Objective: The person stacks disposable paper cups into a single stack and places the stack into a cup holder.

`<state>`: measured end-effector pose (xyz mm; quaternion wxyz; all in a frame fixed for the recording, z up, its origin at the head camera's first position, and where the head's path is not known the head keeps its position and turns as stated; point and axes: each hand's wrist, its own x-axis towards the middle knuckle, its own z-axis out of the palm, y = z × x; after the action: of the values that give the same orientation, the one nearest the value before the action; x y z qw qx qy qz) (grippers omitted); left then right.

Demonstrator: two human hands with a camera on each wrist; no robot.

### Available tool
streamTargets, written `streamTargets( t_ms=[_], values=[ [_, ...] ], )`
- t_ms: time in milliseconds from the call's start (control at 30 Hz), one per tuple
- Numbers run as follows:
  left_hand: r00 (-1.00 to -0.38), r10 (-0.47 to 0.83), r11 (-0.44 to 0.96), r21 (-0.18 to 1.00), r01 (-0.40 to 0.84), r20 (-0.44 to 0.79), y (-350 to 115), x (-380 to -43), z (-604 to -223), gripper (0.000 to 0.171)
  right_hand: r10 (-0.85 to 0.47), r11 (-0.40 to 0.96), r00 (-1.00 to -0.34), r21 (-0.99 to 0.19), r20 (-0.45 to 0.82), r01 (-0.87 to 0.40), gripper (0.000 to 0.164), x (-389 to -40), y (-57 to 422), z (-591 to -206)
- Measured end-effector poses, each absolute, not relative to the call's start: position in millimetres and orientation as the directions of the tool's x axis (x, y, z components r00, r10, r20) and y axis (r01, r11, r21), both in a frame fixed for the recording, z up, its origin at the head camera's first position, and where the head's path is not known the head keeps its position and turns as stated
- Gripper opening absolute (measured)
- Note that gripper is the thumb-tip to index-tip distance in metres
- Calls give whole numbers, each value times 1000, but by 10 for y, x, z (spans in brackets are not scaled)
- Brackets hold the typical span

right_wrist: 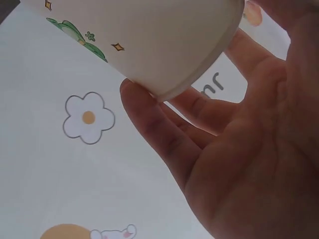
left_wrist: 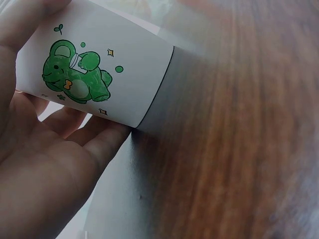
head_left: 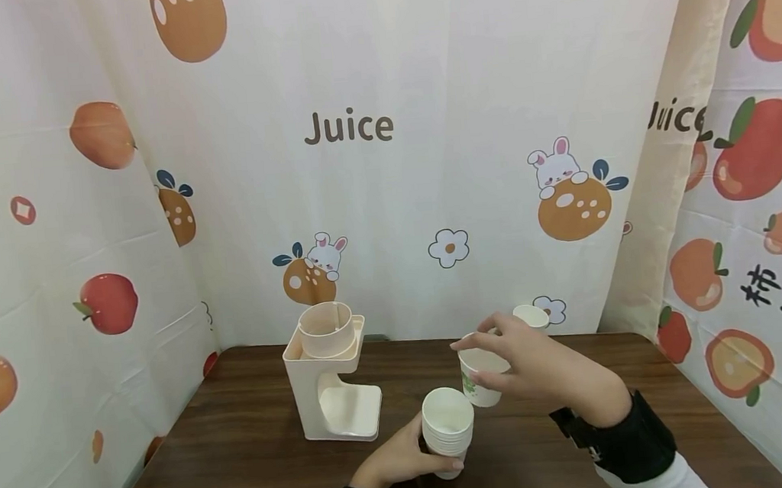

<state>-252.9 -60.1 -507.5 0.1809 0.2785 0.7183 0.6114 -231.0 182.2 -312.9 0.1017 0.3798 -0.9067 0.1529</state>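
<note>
My left hand grips a stack of white paper cups low on its side, thumb across the front. In the left wrist view, a green cartoon bear marks the held paper cup, whose base edge is close over the wood. Farther back and to the right, my right hand holds a single paper cup near its rim, with the fingers spread around the top. The right wrist view shows fingertips at the rim of this cup. Another paper cup stands behind the right hand, mostly hidden by it.
A cream-coloured stand with a round cup-like holder on top is on the dark wooden table, left of the hands. White curtains printed with fruit enclose the back and both sides.
</note>
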Motion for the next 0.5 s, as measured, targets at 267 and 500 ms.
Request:
streamTargets(
  t_ms=[267, 500],
  values=[
    [-762, 643, 82, 982, 169, 78, -601, -2544, -5087, 78, -686, 613, -640, -199, 347, -765, 36, -2202, 1747, -3094],
    [-757, 648, 82, 982, 172, 79, -608, -2558, -5097, 75, -729, 520, -571, -237, 379, -821, 35, -2195, 1661, -3150]
  ],
)
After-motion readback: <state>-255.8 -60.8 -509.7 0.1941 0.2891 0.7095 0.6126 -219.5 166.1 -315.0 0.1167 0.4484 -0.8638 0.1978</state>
